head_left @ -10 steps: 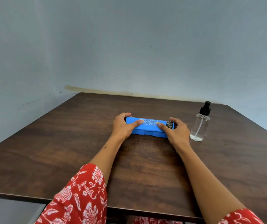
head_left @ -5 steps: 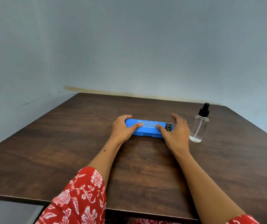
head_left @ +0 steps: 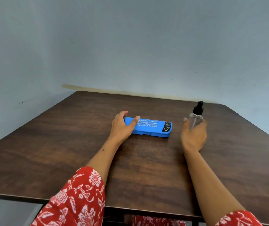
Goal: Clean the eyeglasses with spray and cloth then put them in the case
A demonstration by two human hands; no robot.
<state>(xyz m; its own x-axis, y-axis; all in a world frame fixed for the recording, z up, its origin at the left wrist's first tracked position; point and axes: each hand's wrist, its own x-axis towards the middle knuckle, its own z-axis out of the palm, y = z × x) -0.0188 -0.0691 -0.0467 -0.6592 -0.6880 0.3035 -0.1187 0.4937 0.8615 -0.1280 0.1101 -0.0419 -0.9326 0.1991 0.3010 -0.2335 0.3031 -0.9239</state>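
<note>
A closed blue eyeglasses case with white lettering lies in the middle of the dark wooden table. My left hand holds its left end, thumb lying on the lid and fingers curled behind the far edge. To the right, a clear spray bottle with a black nozzle leans slightly. My right hand wraps around its lower body, thumb on the left side and fingers on the right. No eyeglasses or cloth show in this view.
The table's far edge meets a pale blue-grey wall. Its near edge runs just above my red floral sleeves. Bare wood surrounds the case and the bottle.
My right hand left the right end of the case and moved right to the spray bottle, which now leans. My left hand stayed on the case's left end.
</note>
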